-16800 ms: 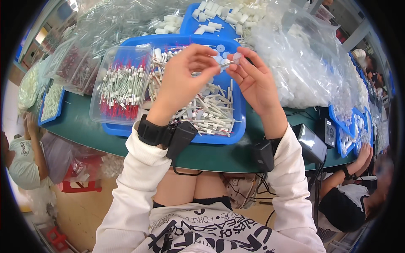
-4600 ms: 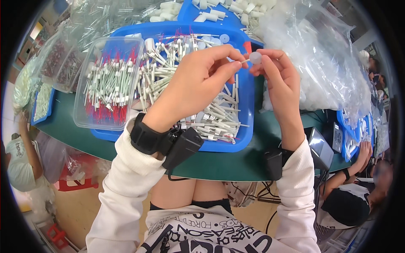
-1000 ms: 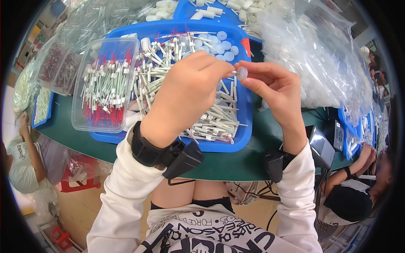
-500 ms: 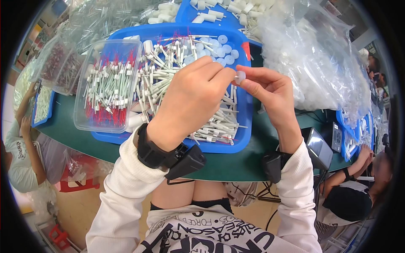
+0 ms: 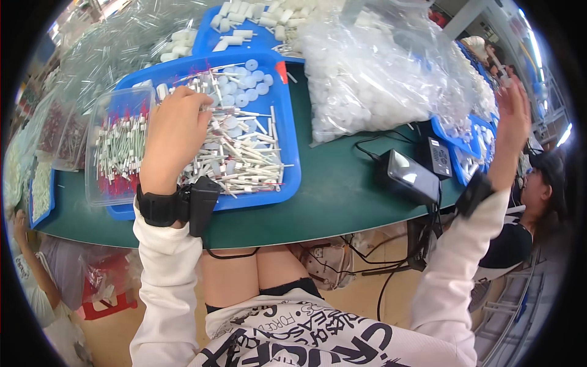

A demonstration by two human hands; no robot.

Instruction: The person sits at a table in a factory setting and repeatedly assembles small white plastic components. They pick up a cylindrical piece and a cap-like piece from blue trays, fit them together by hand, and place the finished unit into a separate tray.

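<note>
Both hands are apart now: the left hand (image 5: 176, 136) lies knuckles-up over the heap of small white stick-like parts (image 5: 235, 156), fingers curled down into the pile, though whether they have pinched one I cannot tell, since the back of the hand hides them. The right hand (image 5: 512, 105) is stretched far out to the right, raised above the edge of the worktop (image 5: 342, 189) with fingers loosely spread; something pale may sit at its fingertips, but at the rim of the picture it is too blurred to say.

Largest of the things is the dark green worktop, which carries all else. On it, right of centre, slumps a big clear bag of white caps (image 5: 373, 79), presumably bagged to keep loose stock together. Next comes the blue tray (image 5: 287, 140) directly under the left hand, its raised rim keeping the white parts and a cluster of pale blue round caps (image 5: 244, 88) from rolling off. Touching the tray's left side sits a clear plastic box (image 5: 116, 153) holding white sticks with red ends, laid roughly parallel (probably finished pieces, kept separate). A small black device with a screen (image 5: 406, 176) rests near the front edge, cables trailing below. A black wrist unit (image 5: 177, 205) is strapped on the left forearm.
</note>
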